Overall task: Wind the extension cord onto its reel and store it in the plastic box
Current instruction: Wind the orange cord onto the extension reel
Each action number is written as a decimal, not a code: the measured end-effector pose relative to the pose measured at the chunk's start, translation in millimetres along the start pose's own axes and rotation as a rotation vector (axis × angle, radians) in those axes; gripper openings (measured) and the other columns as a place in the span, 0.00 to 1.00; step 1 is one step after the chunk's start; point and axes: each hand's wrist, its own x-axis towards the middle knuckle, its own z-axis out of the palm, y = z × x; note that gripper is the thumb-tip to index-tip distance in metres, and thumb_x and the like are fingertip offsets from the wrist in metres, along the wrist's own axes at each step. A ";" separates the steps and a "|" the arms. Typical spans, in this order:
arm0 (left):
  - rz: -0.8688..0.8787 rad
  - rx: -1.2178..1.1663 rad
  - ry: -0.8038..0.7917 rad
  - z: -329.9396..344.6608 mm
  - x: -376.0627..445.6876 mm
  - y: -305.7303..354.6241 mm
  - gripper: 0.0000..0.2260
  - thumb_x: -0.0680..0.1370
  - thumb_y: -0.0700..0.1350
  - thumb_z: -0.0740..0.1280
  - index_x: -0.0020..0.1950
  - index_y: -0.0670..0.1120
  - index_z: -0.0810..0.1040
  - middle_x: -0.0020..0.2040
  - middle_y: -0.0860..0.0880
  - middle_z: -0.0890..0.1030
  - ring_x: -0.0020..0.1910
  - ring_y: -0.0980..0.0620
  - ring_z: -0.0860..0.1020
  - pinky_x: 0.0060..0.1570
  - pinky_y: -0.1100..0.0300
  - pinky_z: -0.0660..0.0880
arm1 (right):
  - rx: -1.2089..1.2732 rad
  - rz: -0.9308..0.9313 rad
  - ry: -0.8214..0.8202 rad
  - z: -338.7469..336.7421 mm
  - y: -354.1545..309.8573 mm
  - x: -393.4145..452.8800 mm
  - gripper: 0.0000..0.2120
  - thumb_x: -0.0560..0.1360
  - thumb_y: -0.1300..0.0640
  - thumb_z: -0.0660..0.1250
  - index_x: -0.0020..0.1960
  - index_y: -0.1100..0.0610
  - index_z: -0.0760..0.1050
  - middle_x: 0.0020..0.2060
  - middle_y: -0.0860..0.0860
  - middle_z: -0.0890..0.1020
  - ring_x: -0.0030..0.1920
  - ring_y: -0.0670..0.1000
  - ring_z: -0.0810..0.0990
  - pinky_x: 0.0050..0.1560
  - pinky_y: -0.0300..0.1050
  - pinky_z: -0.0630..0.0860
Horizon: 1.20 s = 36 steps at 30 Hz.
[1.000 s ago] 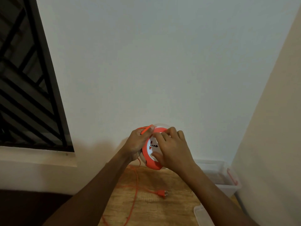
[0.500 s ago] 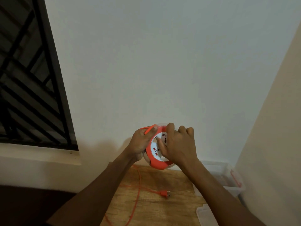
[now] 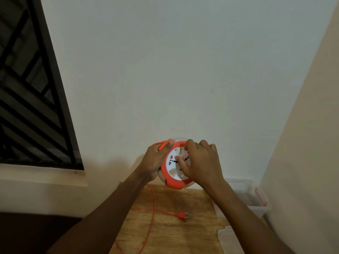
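A pale wooden tabletop with a worn grain stands against a plain white wall, which meets a cream side wall on the right. A dark window with black diagonal bars sits on the left above a white sill.

There is one round orange-and-white plastic cord reel, held in the air above the far edge of the table. The left hand grips its back edge, fingers curled round it and pinching one thin orange cord that drops to the table and ends in one orange two-pin plug. The right hand rests on the socket face, fingers bent over the top rim (thumb on the white disc). One clear plastic box with an orange latch sits in the corner, one clear lid lying near it
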 end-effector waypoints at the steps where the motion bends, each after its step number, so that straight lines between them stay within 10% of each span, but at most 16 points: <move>1: 0.000 -0.001 0.003 -0.7 0.1 0.4 0.20 0.72 0.64 0.68 0.57 0.53 0.82 0.50 0.50 0.89 0.47 0.43 0.88 0.44 0.50 0.85 | 0.017 -0.078 -0.009 -2.0 1.1 -1.0 0.20 0.67 0.43 0.74 0.51 0.56 0.78 0.45 0.52 0.85 0.44 0.56 0.80 0.43 0.50 0.75; 12: 0.025 0.000 -0.018 1.2 -1.4 8.2 0.17 0.73 0.63 0.69 0.55 0.56 0.83 0.49 0.51 0.88 0.47 0.45 0.88 0.42 0.54 0.84 | -0.133 -0.264 0.002 0.2 -4.0 -3.1 0.23 0.65 0.42 0.73 0.51 0.57 0.77 0.44 0.54 0.83 0.47 0.59 0.77 0.44 0.52 0.72; 28: 0.029 0.039 -0.047 8.7 -5.1 7.1 0.18 0.72 0.65 0.69 0.54 0.56 0.83 0.49 0.52 0.89 0.46 0.46 0.88 0.41 0.55 0.85 | -0.015 0.257 -0.171 8.5 -2.5 0.2 0.19 0.76 0.40 0.52 0.53 0.54 0.68 0.34 0.49 0.81 0.33 0.51 0.80 0.48 0.50 0.69; 36: 0.012 0.041 -0.040 6.2 -4.6 2.0 0.20 0.72 0.65 0.68 0.55 0.53 0.83 0.47 0.50 0.88 0.46 0.43 0.87 0.44 0.52 0.85 | 0.028 -0.141 -0.059 -10.5 -0.7 -8.9 0.18 0.63 0.48 0.75 0.48 0.56 0.77 0.42 0.52 0.83 0.44 0.56 0.77 0.39 0.46 0.69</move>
